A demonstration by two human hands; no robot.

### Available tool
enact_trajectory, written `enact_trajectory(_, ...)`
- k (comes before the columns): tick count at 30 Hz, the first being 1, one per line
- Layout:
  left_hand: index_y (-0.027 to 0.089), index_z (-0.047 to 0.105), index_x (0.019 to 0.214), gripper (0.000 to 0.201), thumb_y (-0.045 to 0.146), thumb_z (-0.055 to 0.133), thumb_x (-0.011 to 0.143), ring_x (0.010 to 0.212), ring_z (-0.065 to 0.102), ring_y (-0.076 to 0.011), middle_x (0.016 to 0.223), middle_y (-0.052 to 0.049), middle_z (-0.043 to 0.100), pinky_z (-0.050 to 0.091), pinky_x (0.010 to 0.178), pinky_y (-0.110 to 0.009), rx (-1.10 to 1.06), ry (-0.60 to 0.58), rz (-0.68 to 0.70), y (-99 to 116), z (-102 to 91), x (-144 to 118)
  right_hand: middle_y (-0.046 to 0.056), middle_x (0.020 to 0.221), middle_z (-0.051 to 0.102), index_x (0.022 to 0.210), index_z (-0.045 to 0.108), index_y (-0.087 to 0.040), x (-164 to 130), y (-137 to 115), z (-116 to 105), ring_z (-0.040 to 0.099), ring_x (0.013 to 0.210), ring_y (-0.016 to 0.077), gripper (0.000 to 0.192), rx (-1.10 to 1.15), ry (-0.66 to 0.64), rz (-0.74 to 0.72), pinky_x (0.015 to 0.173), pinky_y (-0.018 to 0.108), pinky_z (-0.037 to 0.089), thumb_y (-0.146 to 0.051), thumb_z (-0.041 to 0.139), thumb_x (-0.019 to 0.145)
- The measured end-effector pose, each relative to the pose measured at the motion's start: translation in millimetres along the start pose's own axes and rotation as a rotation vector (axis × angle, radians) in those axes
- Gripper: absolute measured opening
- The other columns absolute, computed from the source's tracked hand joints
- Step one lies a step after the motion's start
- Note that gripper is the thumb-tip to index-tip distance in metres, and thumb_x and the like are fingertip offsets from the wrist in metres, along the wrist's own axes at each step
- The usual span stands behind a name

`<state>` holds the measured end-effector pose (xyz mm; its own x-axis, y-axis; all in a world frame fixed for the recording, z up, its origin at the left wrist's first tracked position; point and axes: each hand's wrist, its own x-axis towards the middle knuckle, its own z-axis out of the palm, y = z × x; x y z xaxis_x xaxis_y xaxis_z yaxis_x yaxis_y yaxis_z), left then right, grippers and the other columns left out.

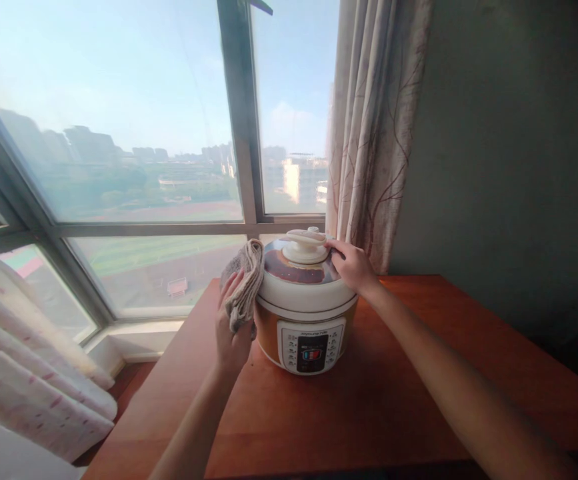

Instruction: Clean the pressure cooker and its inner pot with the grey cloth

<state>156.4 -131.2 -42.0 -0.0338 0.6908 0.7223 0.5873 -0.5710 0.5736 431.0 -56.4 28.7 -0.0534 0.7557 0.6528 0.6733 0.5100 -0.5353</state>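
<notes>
An electric pressure cooker in white and orange-brown stands upright on the wooden table, its front panel of buttons towards me. On top is its shiny lid with a white knob-like handle. My left hand grips a folded grey-beige cloth, pressed against or very near the cooker's left side; the exact contact is hidden. At the right edge of the handle, my right hand has its fingers closed, partly out of sight behind it.
The reddish-brown table extends on both sides of the cooker. Behind it are large windows with grey frames. One patterned curtain hangs behind the cooker to the right, another curtain at the left. A dark wall is on the right.
</notes>
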Motion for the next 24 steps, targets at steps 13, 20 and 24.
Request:
enact_trajectory(13,0.027,0.057,0.14,0.064,0.05,0.053,0.08,0.141,0.04,-0.0354,0.15,-0.006,0.054,0.016,0.121,-0.055,0.31,-0.117,0.502,84,33.9,15,0.004,0.109,0.076,0.097,0.074,-0.021,6,15,-9,0.066,0.112,0.0228,0.034,0.717,-0.018,0.274,0.106,0.04,0.047,-0.02,0.052,0.072)
enact_trajectory(20,0.02,0.05,0.146,0.077,0.047,0.061,0.075,0.139,0.039,-0.0382,0.154,-0.011,0.047,0.018,0.118,-0.058,0.485,-0.335,0.603,119,55.2,23,0.004,0.099,0.076,0.096,0.071,-0.02,7,2,-21,0.068,0.099,0.0178,0.024,1.048,0.011,0.405,0.097,0.032,0.052,-0.024,0.061,0.074)
enact_trajectory(24,0.013,0.051,0.143,0.073,0.04,0.061,0.077,0.14,0.038,-0.0363,0.152,-0.015,0.048,0.021,0.118,-0.054,0.549,-0.495,0.815,138,72.5,24,0.004,0.106,0.075,0.1,0.071,-0.021,5,0,-34,0.067,0.106,0.0184,0.028,0.961,-0.014,0.405,0.102,0.033,0.049,-0.023,0.061,0.074)
